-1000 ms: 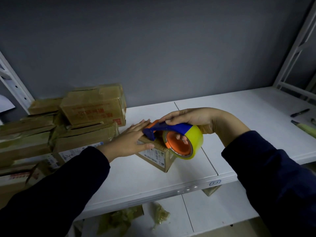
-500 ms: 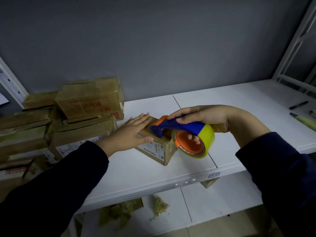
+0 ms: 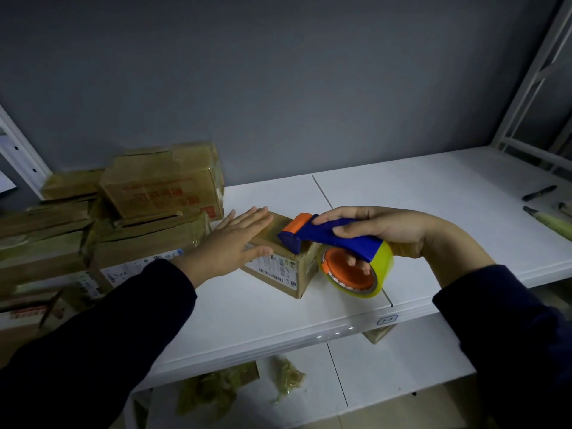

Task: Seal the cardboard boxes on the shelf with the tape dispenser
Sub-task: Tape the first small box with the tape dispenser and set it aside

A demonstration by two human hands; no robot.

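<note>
A small cardboard box (image 3: 280, 275) with a white barcode label stands near the middle of the white shelf (image 3: 433, 205). My left hand (image 3: 235, 243) lies flat on the box's top, fingers spread, pressing it down. My right hand (image 3: 383, 230) grips the blue and orange tape dispenser (image 3: 328, 238). The dispenser's orange front end rests on the box's top right edge. Its yellow tape roll (image 3: 382, 267) hangs just beside the box's right side, fingers hooked through the orange core.
A pile of taped cardboard boxes (image 3: 148, 218) fills the shelf's left end. A black marker (image 3: 539, 192) and a green-handled tool (image 3: 549, 221) lie at the far right. Crumpled tape scraps (image 3: 216, 388) lie on the lower shelf. A white upright (image 3: 532, 69) rises at right.
The dispenser and my right hand have slid to the right across the box's top, toward its right edge. My left hand stays flat on the box.
</note>
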